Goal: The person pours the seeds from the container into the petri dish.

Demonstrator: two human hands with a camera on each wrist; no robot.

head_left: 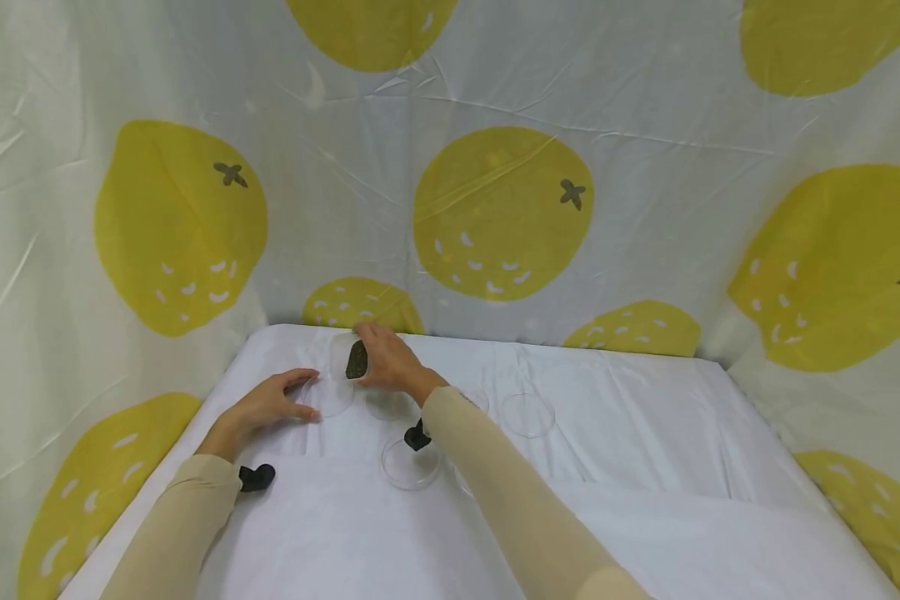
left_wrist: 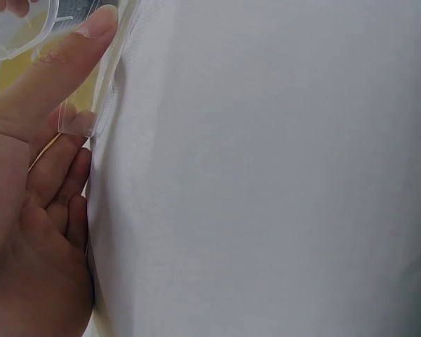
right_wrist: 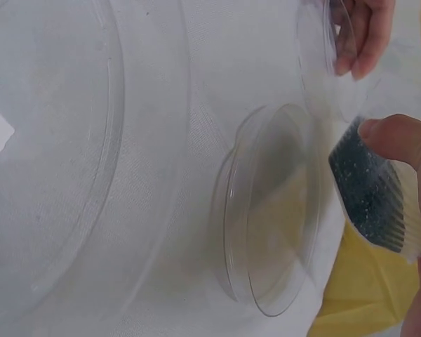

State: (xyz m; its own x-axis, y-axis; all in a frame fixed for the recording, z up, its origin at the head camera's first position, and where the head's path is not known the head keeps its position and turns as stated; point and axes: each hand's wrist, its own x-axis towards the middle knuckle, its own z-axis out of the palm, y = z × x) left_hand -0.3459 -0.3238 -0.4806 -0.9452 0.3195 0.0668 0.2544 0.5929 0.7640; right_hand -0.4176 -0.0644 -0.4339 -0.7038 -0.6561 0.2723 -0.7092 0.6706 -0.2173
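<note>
My right hand grips a translucent plastic tub, tipped on its side. A dark, speckled mass sits inside the tub; its kind cannot be told. Just below and left of the tub, a clear petri dish lies on the white cloth. My left hand holds this dish at its left edge, thumb on the near side and fingers on the far side. In the left wrist view, the thumb reaches over the fingers, with part of the clear dish wall between. Another petri dish stands beside it.
More clear dishes lie to the right: one nearer me, another farther right, others partly hidden by my right arm. A white cloth covers the table. A lemon-print curtain hangs along the back and sides.
</note>
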